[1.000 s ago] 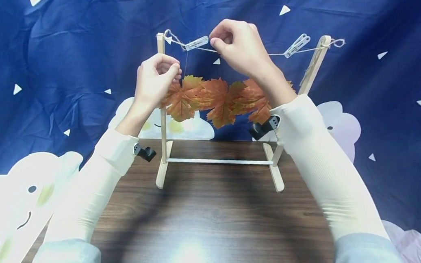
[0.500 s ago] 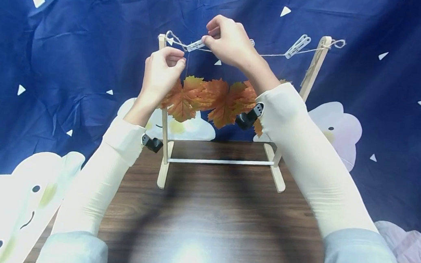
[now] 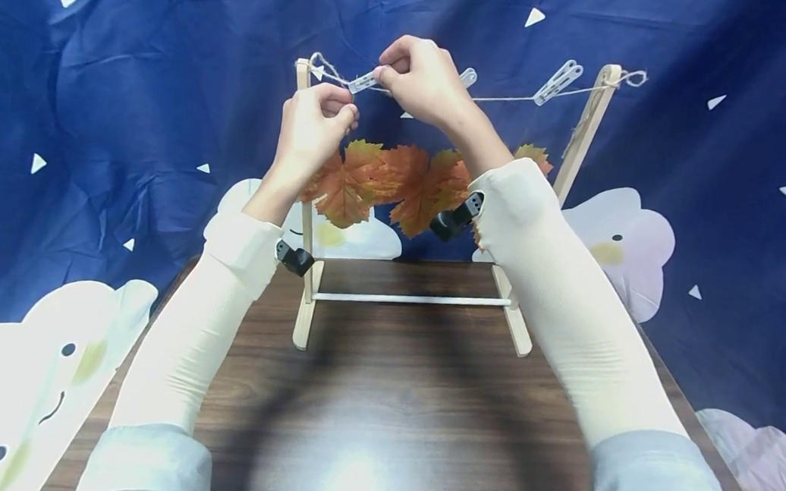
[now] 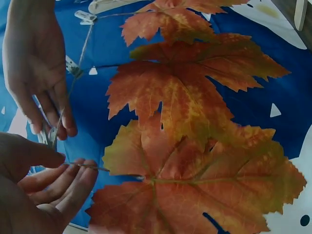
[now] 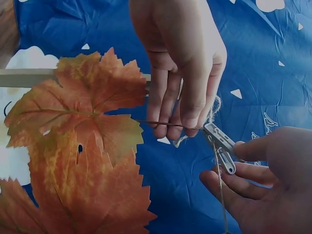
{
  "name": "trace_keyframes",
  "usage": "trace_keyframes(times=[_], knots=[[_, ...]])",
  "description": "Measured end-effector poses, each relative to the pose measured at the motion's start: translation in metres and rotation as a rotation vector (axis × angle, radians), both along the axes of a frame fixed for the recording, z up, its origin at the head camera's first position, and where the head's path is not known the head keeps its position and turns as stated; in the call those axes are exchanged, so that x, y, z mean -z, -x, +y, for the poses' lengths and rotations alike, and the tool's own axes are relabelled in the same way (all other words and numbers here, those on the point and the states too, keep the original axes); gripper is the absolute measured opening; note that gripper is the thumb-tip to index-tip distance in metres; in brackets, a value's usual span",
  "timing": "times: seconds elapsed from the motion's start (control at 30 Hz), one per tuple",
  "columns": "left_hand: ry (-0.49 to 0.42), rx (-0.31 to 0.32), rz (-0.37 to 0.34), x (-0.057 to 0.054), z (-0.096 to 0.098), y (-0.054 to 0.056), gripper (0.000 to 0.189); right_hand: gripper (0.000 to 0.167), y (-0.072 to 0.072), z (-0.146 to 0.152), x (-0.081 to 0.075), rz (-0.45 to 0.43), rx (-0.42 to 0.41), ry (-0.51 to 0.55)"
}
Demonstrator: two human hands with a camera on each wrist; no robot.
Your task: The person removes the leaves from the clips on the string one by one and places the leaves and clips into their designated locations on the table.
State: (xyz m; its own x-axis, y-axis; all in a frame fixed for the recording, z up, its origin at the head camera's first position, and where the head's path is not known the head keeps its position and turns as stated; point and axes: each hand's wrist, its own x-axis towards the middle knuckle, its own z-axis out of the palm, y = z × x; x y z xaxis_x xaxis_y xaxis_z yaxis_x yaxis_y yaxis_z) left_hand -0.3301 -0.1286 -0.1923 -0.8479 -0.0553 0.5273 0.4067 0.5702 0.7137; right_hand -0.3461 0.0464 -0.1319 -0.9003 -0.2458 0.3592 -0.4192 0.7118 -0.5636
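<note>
At the left end of the string (image 3: pixel 499 98), my right hand (image 3: pixel 421 80) pinches the handles of a pale clothespin (image 5: pixel 219 139) between thumb and fingers. Just below it, my left hand (image 3: pixel 312 129) holds the thin stem (image 5: pixel 168 124) of an orange maple leaf (image 5: pixel 92 105) between thumb and fingers. The stem's upper end reaches the clothespin's nose in the right wrist view. More orange and yellow-green maple leaves (image 4: pixel 170 83) hang in a row to the right, partly behind my right arm in the head view.
A wooden stand carries the string between a left post (image 3: pixel 303 76) and a right post (image 3: pixel 587 133), with a white crossbar (image 3: pixel 410 299) low down. Another clothespin (image 3: pixel 558 83) sits near the right post. The stand is on a dark wooden table (image 3: pixel 370 373) before a blue cloth backdrop (image 3: pixel 170 108).
My left hand has risen and moved right, up to the clothespin. My right hand has moved left from beside the clothespin and taken hold of its handles.
</note>
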Motion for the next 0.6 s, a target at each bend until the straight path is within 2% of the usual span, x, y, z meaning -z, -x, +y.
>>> trace_keyframes(times=[0.17,0.3,0.6], knots=[[-0.059,0.047,0.030,0.0020,0.0014,0.0021,0.021,0.043,0.0002,-0.0017,0.0023,-0.035,0.000,0.047],[-0.057,0.038,0.048,0.0025,0.0012,0.0015,0.020,0.044,0.0012,-0.0025,0.0035,-0.061,-0.002,0.059],[-0.089,0.040,0.004,0.0040,0.0018,0.0022,0.021,0.035,0.0005,-0.0022,0.0052,-0.039,-0.011,0.121]])
